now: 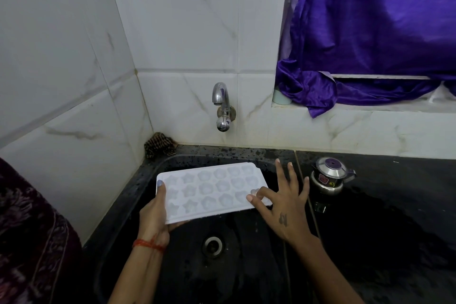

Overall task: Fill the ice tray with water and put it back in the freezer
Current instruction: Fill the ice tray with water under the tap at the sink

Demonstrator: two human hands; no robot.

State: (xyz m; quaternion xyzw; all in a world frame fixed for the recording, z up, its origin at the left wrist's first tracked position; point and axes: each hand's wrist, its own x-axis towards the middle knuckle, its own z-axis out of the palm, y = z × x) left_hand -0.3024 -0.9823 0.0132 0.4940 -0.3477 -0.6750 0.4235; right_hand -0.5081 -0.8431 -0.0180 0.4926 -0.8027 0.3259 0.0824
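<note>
Two hands on one ice tray (212, 190), white, with star and flower moulds, held roughly level over the black sink (246, 242), below and in front of the tap (222, 106). No water runs.

Left hand (154, 215): grip closed on the tray's left end, thumb on top, fingers underneath.

Right hand (283, 205): thumb and forefinger pinch the tray's right near corner; the other fingers are spread above it.

Step in hand, by judgement: bringing the tray under the spout to fill it. To do it well, lift the tray toward the tap and keep it flat. One hand must come off to turn the knob, so the left should take the weight first. A gentle flow would spare splashing; shift the tray so each row fills.

Also present: steel kettle (329, 176) on the dark surface (394, 205) at right; purple curtain (370, 32); patterned cloth (159, 143) in the corner; drain (212, 246).
</note>
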